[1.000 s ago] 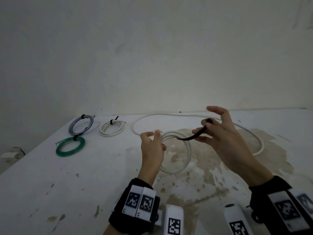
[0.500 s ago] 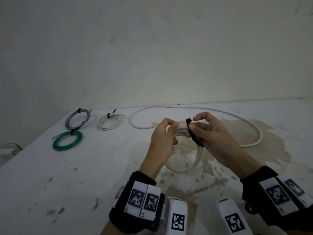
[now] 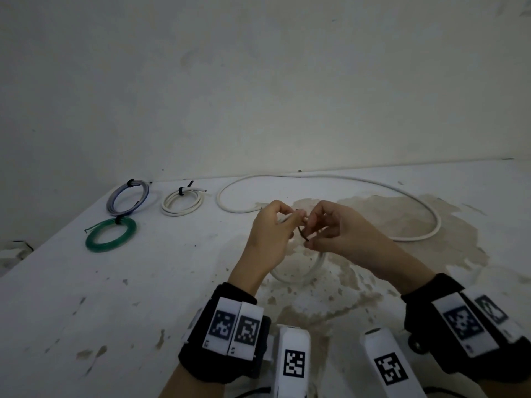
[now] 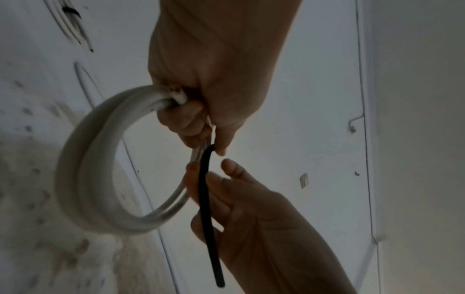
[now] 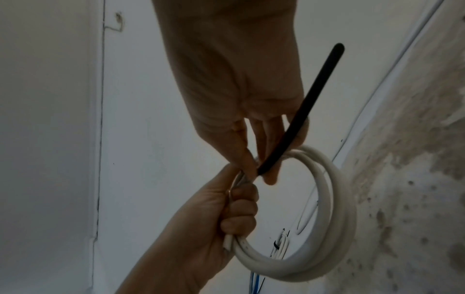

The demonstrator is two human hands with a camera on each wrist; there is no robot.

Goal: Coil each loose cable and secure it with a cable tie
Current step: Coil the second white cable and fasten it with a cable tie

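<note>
White, round-sheathed cable wound into a small coil point(image 5: 334, 218) is held clear above the stained tabletop point(image 3: 86, 311), clenched in the fingers point(image 5: 241, 210) of the left hand point(image 3: 267, 239). A thin black plastic cable tie point(image 4: 205, 208) is pinched against the coil by the right hand point(image 3: 339, 234). If the left grip is eased, the turns are likely to spring apart; the tie could slip before it is locked.

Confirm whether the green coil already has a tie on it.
Yes, a dark tie wraps the green coil at its top edge.

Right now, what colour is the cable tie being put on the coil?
Black. The cable tie shows best in the right wrist view, against the white coil.
</note>
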